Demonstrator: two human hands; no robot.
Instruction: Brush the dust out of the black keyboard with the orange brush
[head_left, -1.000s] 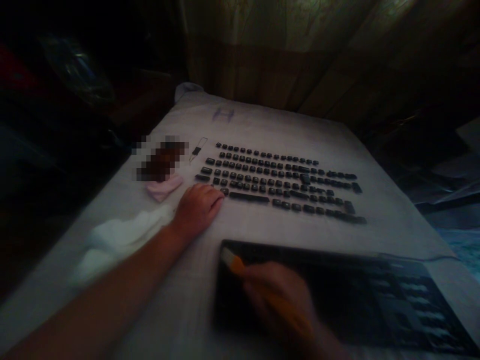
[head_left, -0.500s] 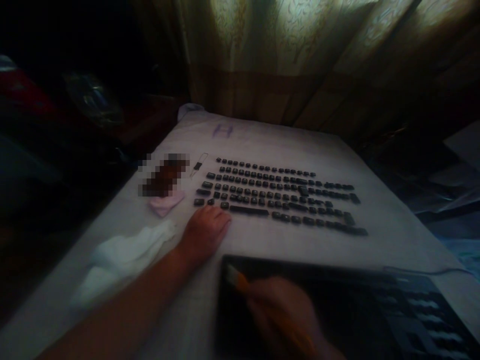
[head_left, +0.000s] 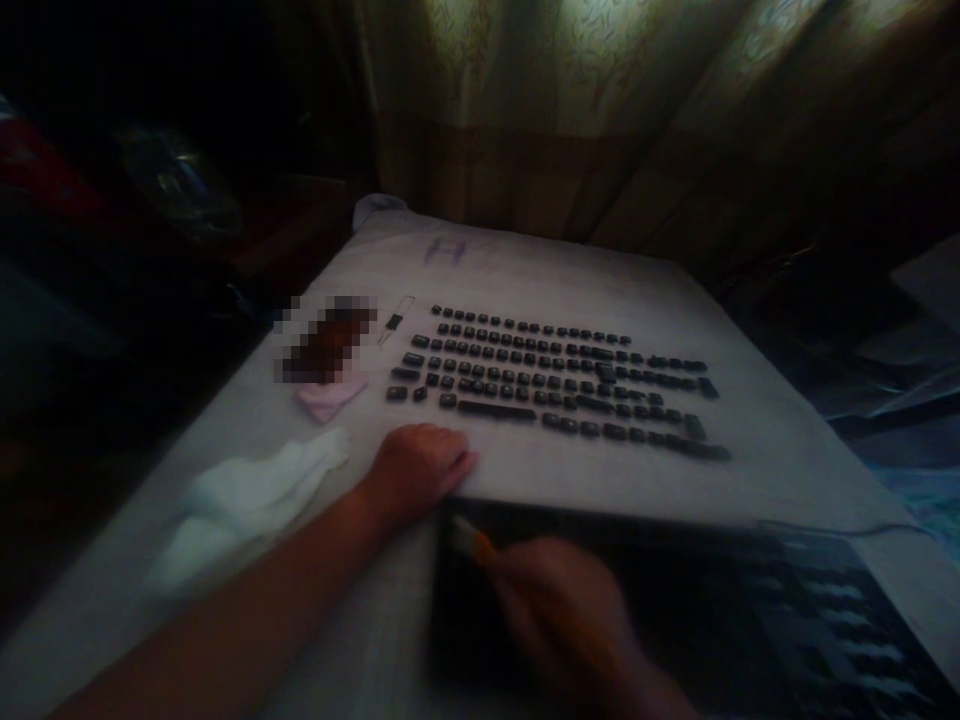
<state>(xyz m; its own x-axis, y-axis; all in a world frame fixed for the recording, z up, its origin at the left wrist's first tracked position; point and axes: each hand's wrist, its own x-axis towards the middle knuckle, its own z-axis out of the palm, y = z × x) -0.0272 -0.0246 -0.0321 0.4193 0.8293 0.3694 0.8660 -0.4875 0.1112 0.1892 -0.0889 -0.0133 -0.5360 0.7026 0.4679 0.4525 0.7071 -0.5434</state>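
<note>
A black keyboard base [head_left: 690,600] lies at the lower right, with keys visible only on its right part. Over its upper left corner, my right hand [head_left: 562,600] is closed around an orange-handled brush [head_left: 480,548] with pale bristles. My left hand [head_left: 424,462] rests on the cloth just beyond that corner, its fingers curled together; what they hold, if anything, is hidden. Beyond both hands, loose black keycaps [head_left: 525,380] lie in several rows, with a long bar key [head_left: 496,410] in the nearest row.
A white cloth [head_left: 255,490] lies crumpled left of my left hand. Behind it are a pink cloth [head_left: 326,398], a blurred-out item [head_left: 326,340] and a wire-looped tool [head_left: 395,320]. A cable [head_left: 847,528] runs right. Curtains [head_left: 525,130] hang behind the table.
My left hand has moved slightly right and away from the nearest keycaps, toward the keyboard base. The brush in my right hand stays near the same corner. The view has shifted slightly.
</note>
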